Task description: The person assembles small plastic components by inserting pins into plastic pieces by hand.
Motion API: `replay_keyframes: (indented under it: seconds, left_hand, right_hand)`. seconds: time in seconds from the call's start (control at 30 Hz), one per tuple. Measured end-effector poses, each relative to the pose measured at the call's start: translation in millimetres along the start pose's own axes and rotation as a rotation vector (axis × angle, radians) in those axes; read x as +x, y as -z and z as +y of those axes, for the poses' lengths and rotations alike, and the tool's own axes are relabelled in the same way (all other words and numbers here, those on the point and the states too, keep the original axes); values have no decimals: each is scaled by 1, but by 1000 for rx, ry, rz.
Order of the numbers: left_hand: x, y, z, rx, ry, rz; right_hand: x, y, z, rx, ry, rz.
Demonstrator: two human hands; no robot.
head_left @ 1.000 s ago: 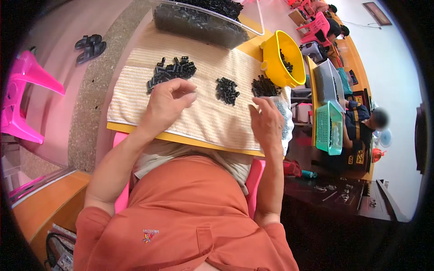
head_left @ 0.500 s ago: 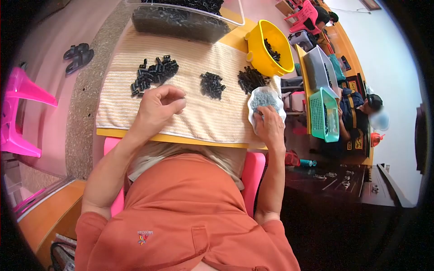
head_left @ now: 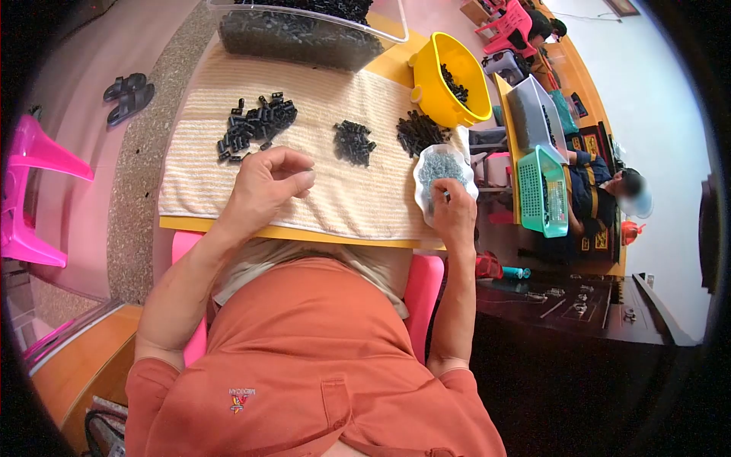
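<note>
My left hand (head_left: 265, 189) hovers over the near part of a striped towel (head_left: 335, 206), its fingers curled and thumb drawn in; whatever it may hold is hidden. Beyond it lies a loose pile of short black plastic pieces (head_left: 263, 122). My right hand (head_left: 454, 215) is at the near side of a white scalloped dish (head_left: 421, 199) full of small silvery metal parts (head_left: 442, 166). Its fingertips are pinched together, and anything between them is too small to name. Between the hands, farther off, is a smaller black pile (head_left: 354, 143). Slender black pieces (head_left: 419, 132) lie behind the dish.
A clear plastic bin (head_left: 297, 42) heaped with black pieces stands at the towel's far edge. A yellow tub (head_left: 434, 84) holds more. To the right are a green basket (head_left: 542, 217), a grey bin (head_left: 533, 114) and a seated person (head_left: 598, 186). A pink stool (head_left: 46, 183) stands left.
My right hand's fingertips have drawn together and pulled back slightly over the dish. My left hand stays nearly in place. The whole view has shifted a little.
</note>
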State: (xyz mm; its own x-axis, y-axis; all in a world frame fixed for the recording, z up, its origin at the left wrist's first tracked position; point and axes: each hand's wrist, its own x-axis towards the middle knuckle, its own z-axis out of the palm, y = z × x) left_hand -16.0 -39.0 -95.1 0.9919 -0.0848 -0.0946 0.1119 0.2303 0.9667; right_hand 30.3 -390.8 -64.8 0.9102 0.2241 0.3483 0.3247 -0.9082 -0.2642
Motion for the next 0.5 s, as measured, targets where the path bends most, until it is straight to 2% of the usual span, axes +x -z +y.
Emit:
replay_keyframes:
  seconds: [0.33, 0.5]
  left_hand:
    - [-2, -4, 2, -83, 54, -49]
    - [-3, -5, 2, -111, 69, -67]
  right_hand:
    - [-2, 3, -8, 156, -74, 80]
    - [3, 6, -23, 193, -37, 191]
